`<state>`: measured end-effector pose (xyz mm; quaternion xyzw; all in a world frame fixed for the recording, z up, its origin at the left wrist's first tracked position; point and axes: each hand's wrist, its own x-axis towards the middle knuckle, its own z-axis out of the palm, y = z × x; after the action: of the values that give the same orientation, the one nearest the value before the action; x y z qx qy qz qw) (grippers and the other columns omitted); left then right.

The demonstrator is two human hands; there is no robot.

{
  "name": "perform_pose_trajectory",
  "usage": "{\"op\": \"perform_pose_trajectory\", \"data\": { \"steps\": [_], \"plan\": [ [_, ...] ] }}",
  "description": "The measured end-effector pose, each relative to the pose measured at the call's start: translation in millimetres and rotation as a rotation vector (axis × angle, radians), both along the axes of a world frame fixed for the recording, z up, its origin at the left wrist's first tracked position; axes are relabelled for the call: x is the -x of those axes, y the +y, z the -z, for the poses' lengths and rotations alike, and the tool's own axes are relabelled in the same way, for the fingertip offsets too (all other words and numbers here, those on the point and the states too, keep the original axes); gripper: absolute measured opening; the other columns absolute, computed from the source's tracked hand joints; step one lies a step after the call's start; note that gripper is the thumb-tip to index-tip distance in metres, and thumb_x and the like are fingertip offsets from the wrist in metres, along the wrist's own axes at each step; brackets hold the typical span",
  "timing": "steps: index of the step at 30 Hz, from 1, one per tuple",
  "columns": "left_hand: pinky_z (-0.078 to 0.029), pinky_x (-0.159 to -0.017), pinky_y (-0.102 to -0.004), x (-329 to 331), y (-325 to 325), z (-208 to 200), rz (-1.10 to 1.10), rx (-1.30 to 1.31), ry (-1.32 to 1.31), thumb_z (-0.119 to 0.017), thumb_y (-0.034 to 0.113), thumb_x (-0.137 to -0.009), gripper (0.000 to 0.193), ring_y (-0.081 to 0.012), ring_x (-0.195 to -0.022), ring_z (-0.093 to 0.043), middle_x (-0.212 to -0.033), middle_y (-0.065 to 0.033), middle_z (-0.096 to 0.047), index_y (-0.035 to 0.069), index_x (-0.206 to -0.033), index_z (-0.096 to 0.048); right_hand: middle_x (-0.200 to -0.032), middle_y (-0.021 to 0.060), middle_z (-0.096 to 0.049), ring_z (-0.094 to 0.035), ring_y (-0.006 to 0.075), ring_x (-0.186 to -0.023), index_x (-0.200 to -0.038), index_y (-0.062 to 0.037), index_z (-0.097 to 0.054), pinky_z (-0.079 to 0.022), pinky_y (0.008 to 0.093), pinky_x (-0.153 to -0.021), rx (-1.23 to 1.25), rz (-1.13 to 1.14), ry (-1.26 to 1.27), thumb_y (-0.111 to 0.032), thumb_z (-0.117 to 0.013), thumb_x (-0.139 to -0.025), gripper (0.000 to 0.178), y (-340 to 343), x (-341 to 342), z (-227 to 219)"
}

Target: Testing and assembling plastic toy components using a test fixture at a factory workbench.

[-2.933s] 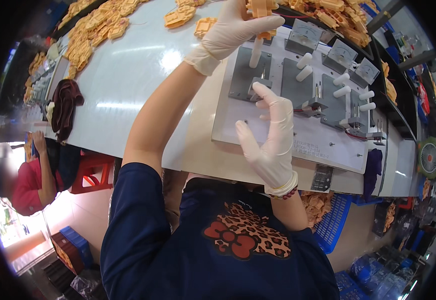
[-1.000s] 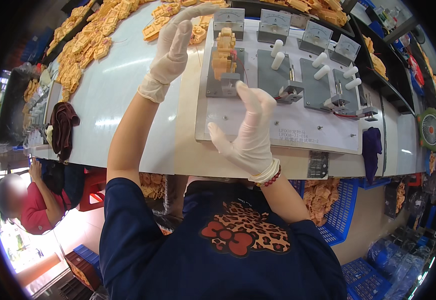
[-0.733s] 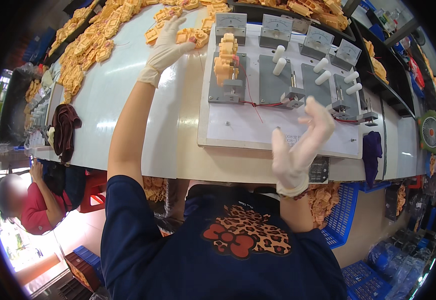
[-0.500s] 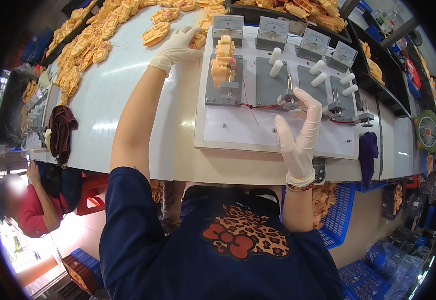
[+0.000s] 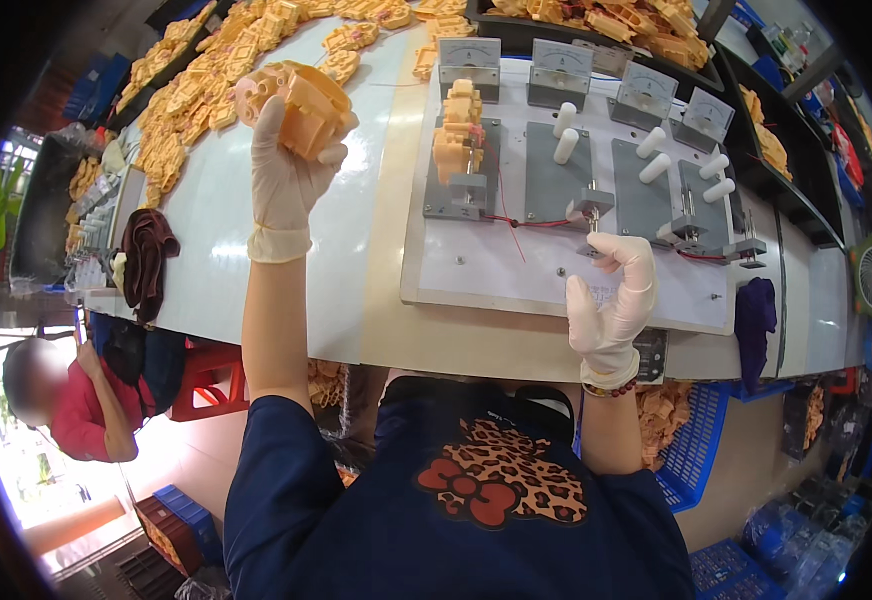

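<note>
My gloved left hand [image 5: 291,190] is raised over the left part of the table, closed around a yellow-orange moulded plastic housing [image 5: 318,110]. My gloved right hand [image 5: 618,315] hovers over the front of a white board [image 5: 486,270], thumb and fingers bent but apart, nothing between them. Its fingertips are close to the metal clamp [image 5: 592,205] of the second grey plate [image 5: 546,170]; whether they touch cannot be seen. Another housing [image 5: 459,130] stands in the leftmost fixture, with thin red wires [image 5: 521,220] running beside it. White pegs [image 5: 566,147] stick up from the other plates.
Several analog meters [image 5: 469,70] line the board's back edge. Heaped housings [image 5: 201,95] cover the table's far left, and more fill a black tray [image 5: 596,40] behind. A brown cloth [image 5: 148,262] and a purple cloth [image 5: 754,330] lie near the front edge. A person in red [image 5: 86,400] sits left.
My left hand has come back left and nearer from beside the board, now lifting a housing. My right hand has drawn slightly nearer to me, away from the clamp, its fingers more bent.
</note>
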<state>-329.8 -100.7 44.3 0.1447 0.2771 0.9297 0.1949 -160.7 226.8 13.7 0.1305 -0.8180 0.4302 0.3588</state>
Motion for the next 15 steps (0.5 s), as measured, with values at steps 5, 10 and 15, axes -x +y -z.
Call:
{"op": "perform_pose_trajectory", "data": {
  "steps": [5,10,15],
  "plan": [
    [-0.055,-0.099,-0.0503,-22,28,-21,0.085,-0.058,0.171,-0.079,0.036,-0.087,0.072,-0.0172,-0.077,-0.051,-0.089,-0.0052,-0.043,0.002,-0.133,-0.035,-0.093,0.0108,-0.06,-0.055,0.0255,-0.076,-0.105,-0.0014,-0.059,-0.047,0.0346,-0.07,0.036,-0.036,-0.016,-0.001,-0.068,-0.067,0.039,-1,2,3],
    [-0.054,-0.102,-0.0528,-24,48,-35,-0.039,0.099,0.151,-0.077,0.025,-0.088,0.068,-0.023,-0.095,-0.064,-0.11,-0.0134,-0.055,0.0,-0.136,-0.037,-0.097,0.0121,-0.061,-0.058,0.0281,-0.081,-0.106,-0.0014,-0.059,-0.049,0.0358,-0.072,0.055,-0.054,-0.027,-0.003,-0.07,-0.068,0.04,-1,2,3],
    [-0.057,-0.096,-0.0317,7,64,-79,-0.138,0.91,0.907,-0.064,-0.007,-0.089,0.026,-0.0203,-0.11,-0.068,-0.119,-0.0123,-0.065,0.0,-0.114,-0.064,-0.099,0.0146,-0.062,-0.061,0.032,-0.085,-0.108,-0.0018,-0.059,-0.05,0.0388,-0.074,0.054,-0.064,-0.044,-0.005,-0.072,-0.069,0.041,-1,2,0]
  ]
}}
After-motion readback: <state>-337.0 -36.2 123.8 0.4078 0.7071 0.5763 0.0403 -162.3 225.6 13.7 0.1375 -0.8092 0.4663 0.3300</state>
